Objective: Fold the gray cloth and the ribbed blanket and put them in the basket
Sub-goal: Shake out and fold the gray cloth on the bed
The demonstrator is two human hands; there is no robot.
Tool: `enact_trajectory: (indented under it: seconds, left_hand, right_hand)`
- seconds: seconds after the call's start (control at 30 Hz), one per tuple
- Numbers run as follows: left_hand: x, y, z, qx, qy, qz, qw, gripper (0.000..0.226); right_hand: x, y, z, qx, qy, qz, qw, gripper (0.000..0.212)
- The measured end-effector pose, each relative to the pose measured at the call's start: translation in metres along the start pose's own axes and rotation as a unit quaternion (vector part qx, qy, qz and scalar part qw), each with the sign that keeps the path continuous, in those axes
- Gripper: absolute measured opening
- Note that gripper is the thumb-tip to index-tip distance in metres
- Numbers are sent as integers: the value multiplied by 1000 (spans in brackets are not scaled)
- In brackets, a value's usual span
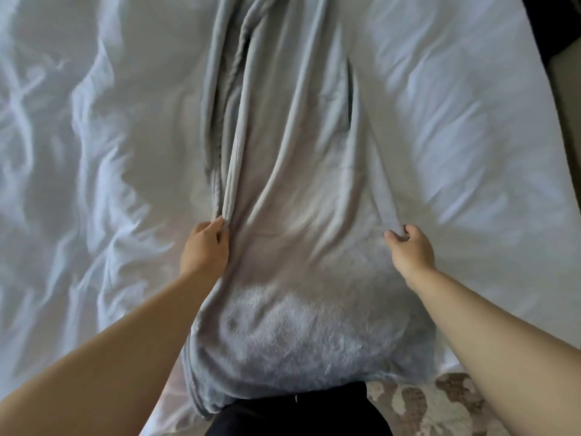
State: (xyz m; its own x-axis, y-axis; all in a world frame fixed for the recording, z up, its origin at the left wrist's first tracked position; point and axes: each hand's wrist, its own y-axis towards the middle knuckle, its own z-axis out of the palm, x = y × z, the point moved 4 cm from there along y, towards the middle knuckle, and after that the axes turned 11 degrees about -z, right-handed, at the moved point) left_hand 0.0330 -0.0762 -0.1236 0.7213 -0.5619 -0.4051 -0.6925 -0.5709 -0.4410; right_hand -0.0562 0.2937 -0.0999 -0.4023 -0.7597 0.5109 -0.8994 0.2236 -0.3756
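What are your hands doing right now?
Left hand: closed, gripping the left edge of the gray cloth.
Right hand: closed, pinching the cloth's right edge.

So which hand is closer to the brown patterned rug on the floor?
Right. The right hand pinches the gray cloth at its edge on the side where the rug lies; the left hand grips the opposite edge, farther from it.

The gray cloth point(292, 215), pale and fleecy, lies lengthwise on the bed point(94, 152), running from 12 o'clock to 6 o'clock. Long folds bunch along its 9 o'clock side. Its near end reaches the bed's edge. The left hand point(206, 247) and right hand point(408, 250) pinch its side edges.
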Motion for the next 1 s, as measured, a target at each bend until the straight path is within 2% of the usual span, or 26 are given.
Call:
enact_trajectory:
  seconds: [0.07, 0.13, 0.23, 0.3, 0.33, 0.37, 0.43, 0.47, 0.5, 0.53, 0.57, 0.6, 0.63, 0.7, 0.77, 0.83, 0.87, 0.93, 1.0]
  left_hand:
    - [0, 1, -4, 17, -2, -90, 996, 32]
    - [3, 1, -19, 1, -112, -205, 972, 34]
    - [5, -12, -53, -23, -355, -298, 886, 34]
    - [7, -33, -80, -24, -449, -309, 838, 36]
    - [8, -46, -93, -25, -472, -309, 825, 37]
    - [9, -58, -105, -24, -476, -303, 825, 37]
    - [8, -82, -125, -18, -452, -289, 844, 35]
    - [7, -92, -133, 2, -446, -284, 849, 32]
    - [5, -102, -138, 46, -453, -279, 845, 27]
    - [3, -110, -141, 108, -455, -276, 840, 23]
    - [2, -118, -144, 170, -447, -268, 836, 24]
    - [2, -124, -150, 213, -426, -250, 843, 27]
    - [3, -127, -156, 221, -406, -228, 857, 28]
    - [9, -126, -174, 126, -399, -212, 883, 26]
    - [13, -126, -188, 13, -437, -220, 872, 24]
    - [14, -128, -190, -37, -471, -222, 853, 25]
    - [13, -129, -187, -30, -483, -228, 845, 24]
    - [7, -138, -180, 49, -479, -238, 844, 24]
    - [-2, -149, -177, 189, -394, -227, 870, 28]
  right_hand:
    - [5, -4, -6, -10, 62, 6, 998, 27]
    - [11, -9, -18, -17, 135, 36, 990, 41]
    - [18, -22, -49, -36, 215, 92, 972, 43]
    - [20, -36, -80, -68, 263, 95, 958, 38]
    - [19, -46, -95, -79, 291, 98, 949, 33]
    - [20, -59, -111, -88, 321, 99, 938, 27]
    - [19, -79, -127, -52, 443, 127, 886, 12]
    - [22, -89, -129, -4, 514, 152, 844, 10]
    - [25, -101, -131, 72, 536, 173, 823, 15]
    - [29, -112, -130, 160, 515, 185, 821, 21]
    - [30, -118, -131, 222, 463, 181, 839, 31]
    - [30, -121, -135, 264, 405, 154, 862, 36]
    - [35, -122, -139, 289, 389, 128, 865, 34]
    - [38, -107, -155, 206, 427, 73, 877, 21]
    - [46, -96, -177, 106, 482, 24, 869, 18]
    - [56, -95, -188, 99, 539, 17, 836, 15]
    - [59, -98, -186, 145, 560, 48, 815, 25]
    - [64, -109, -179, 281, 461, 90, 837, 33]
    - [66, -115, -180, 360, 347, 106, 859, 40]
